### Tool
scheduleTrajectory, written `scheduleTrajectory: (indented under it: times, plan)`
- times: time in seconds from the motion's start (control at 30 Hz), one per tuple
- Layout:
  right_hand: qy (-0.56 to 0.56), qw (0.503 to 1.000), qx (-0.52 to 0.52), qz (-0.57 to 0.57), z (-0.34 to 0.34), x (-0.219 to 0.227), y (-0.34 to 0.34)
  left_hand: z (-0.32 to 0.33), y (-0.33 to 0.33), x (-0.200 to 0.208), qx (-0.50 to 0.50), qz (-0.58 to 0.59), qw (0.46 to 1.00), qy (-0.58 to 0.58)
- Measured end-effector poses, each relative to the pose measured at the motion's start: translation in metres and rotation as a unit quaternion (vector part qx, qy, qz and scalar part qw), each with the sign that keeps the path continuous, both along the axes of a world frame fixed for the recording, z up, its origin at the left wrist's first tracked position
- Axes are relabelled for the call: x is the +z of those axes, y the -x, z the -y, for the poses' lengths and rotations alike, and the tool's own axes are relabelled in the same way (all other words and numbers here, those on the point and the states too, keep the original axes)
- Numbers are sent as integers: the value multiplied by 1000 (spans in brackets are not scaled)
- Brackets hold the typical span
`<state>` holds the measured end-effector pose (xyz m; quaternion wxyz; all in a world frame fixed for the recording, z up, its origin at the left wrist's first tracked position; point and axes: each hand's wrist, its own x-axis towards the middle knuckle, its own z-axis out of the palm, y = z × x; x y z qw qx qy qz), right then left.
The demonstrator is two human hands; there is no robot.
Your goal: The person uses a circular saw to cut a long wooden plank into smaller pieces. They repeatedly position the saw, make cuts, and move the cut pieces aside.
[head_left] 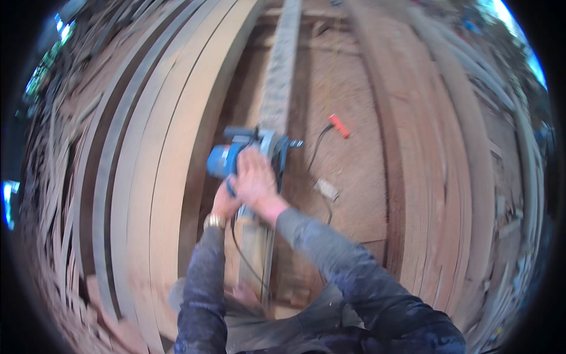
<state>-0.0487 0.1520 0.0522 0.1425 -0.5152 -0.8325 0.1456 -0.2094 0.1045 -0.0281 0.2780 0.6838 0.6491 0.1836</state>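
Note:
A blue electric planer [221,160] sits across a long narrow beam [279,88] in front of me. The beam looks grey and rough ahead of the tool and paler behind it. My left hand [225,202], with a metal watch at the wrist, is closed round the planer's rear handle. Over the top of its body lies my right hand [256,176], pressing on it with the fingers close together. My hands hide much of the tool. Its dark cord [247,259] hangs down behind it along the beam.
Thick pale planks [171,135] lie lengthwise on the left, and reddish-brown planks [418,153] on the right. On the sawdust-covered ground rest an orange connector [339,126] on a cord and a small whitish block [326,189]. A bare foot [246,295] shows beside the beam.

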Motion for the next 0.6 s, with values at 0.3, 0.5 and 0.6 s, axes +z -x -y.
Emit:
scheduleTrajectory:
  times: [0.3, 0.5, 0.6]
  plan:
    - [247, 828, -434, -255, -6, 20, 88, -23, -18, -140, 256, 398, 881, 26]
    - [195, 802, -496, -271, -6, 27, 93, -15, -31, -111, 227, 140, 962, 66]
    - [187, 795, -517, -255, -11, 26, 96, -12, -20, -74, 190, 0, 975, 114]
